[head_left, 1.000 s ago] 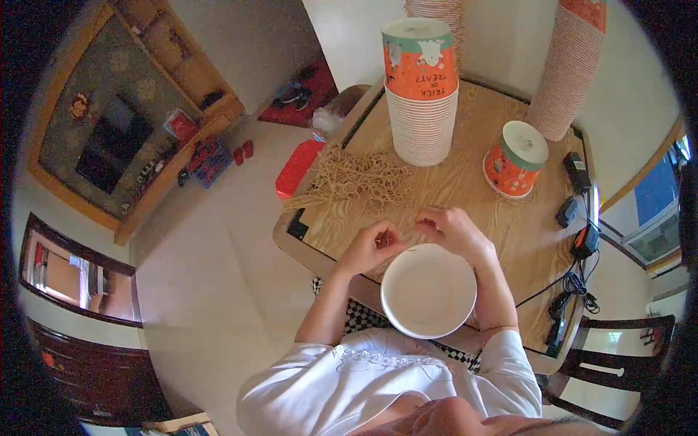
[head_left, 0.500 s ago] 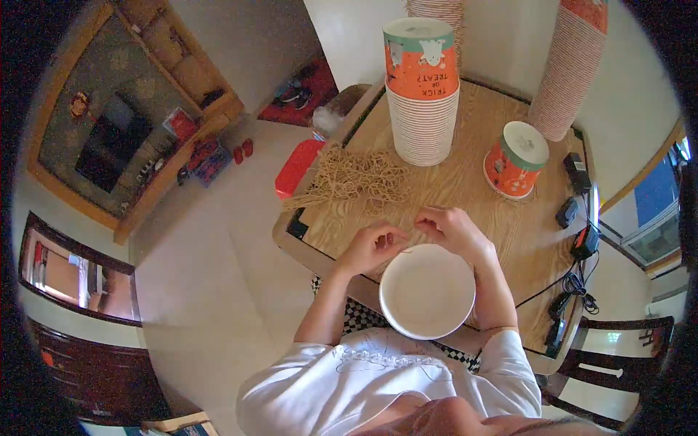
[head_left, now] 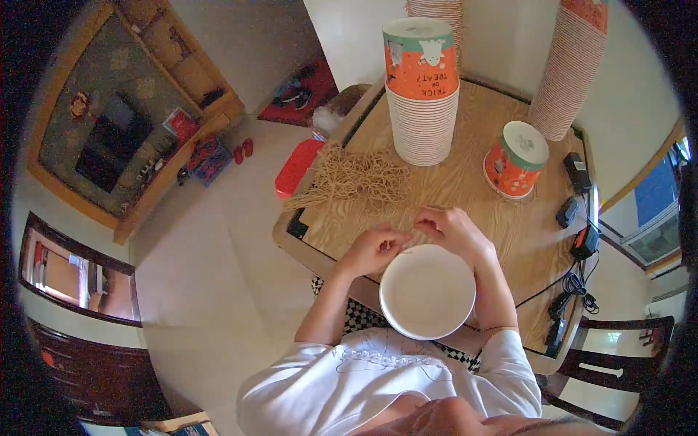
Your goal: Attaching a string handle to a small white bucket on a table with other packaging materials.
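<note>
A round paper tub [head_left: 427, 292], white inside, is right in front of me with its opening facing up. Just past its far rim, my left hand [head_left: 372, 251] has its thumb and fingers pinched together. Close by on the right, my right hand [head_left: 454, 231] is pinched too, its fingertips almost meeting the left ones. A short tan strand [head_left: 408, 251] shows at the rim beside the left fingers. What lies between the fingertips is too small to make out. Beyond my hands spreads a loose heap of tan twine [head_left: 356, 178].
On the wooden table [head_left: 480, 109] stand a tall stack of upside-down orange tubs [head_left: 422, 94], another stack [head_left: 571, 73] at far right and one overturned tub [head_left: 516, 160]. A red container [head_left: 297, 168] sits by the twine. Black adapters and cables [head_left: 574, 283] run along the right edge.
My left fingers have straightened a little and shifted toward the right hand. The right hand and the tub stay almost where they were.
</note>
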`<move>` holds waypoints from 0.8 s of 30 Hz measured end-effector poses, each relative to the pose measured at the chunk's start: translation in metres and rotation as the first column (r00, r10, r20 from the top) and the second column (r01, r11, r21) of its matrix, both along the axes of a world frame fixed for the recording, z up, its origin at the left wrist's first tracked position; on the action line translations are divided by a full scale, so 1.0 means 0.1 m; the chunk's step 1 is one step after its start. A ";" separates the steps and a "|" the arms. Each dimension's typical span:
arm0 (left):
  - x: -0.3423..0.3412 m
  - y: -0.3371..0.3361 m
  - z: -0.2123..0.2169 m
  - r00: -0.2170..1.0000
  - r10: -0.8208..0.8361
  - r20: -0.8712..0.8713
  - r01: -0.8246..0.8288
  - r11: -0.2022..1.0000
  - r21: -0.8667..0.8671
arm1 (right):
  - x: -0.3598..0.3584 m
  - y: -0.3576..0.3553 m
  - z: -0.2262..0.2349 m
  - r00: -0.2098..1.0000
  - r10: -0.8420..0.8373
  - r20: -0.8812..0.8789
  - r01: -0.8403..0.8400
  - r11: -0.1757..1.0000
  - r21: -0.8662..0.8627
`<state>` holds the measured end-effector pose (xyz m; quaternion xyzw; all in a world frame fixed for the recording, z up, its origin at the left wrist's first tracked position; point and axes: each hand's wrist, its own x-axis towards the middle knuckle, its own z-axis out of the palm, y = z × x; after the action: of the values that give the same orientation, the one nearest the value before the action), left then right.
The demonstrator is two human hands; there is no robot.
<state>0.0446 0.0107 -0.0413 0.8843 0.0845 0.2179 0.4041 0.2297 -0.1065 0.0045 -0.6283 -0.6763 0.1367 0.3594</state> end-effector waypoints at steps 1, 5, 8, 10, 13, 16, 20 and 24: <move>0.00 -0.02 0.02 0.999 0.044 -0.016 -0.046 0.991 -0.123 | 0.00 0.00 0.01 1.000 0.000 0.000 0.000 1.000 0.000; -0.04 0.00 0.04 0.984 0.103 -0.147 -0.147 0.935 -0.324 | -0.01 -0.01 0.02 1.000 -0.013 -0.013 0.013 1.000 0.009; -0.08 0.06 0.04 0.999 0.028 -0.045 -0.037 0.978 -0.204 | -0.01 -0.02 0.03 1.000 -0.019 -0.021 0.019 1.000 0.003; -0.10 0.09 -0.01 0.998 0.031 -0.054 -0.038 0.990 -0.134 | -0.02 -0.01 0.04 1.000 -0.013 -0.023 0.013 1.000 0.001; -0.07 0.06 -0.02 0.996 0.068 -0.063 -0.071 0.997 -0.039 | -0.03 -0.01 0.05 0.999 -0.015 -0.031 0.015 1.000 0.003; -0.03 0.00 0.03 0.992 0.113 -0.049 -0.115 0.993 -0.033 | -0.02 -0.01 0.04 0.999 -0.016 -0.036 0.016 1.000 -0.006; 0.02 -0.03 0.09 0.998 0.064 0.010 -0.064 0.998 0.000 | -0.02 -0.01 0.04 1.000 0.000 -0.011 0.000 1.000 -0.003; 0.06 -0.02 0.04 0.999 0.041 0.025 -0.042 0.997 0.060 | -0.02 0.01 -0.02 0.999 0.007 0.041 -0.006 1.000 -0.014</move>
<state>0.0510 0.0088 -0.0372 0.8916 0.0914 0.2393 0.3734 0.2278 -0.1053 0.0024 -0.6311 -0.6847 0.1295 0.3406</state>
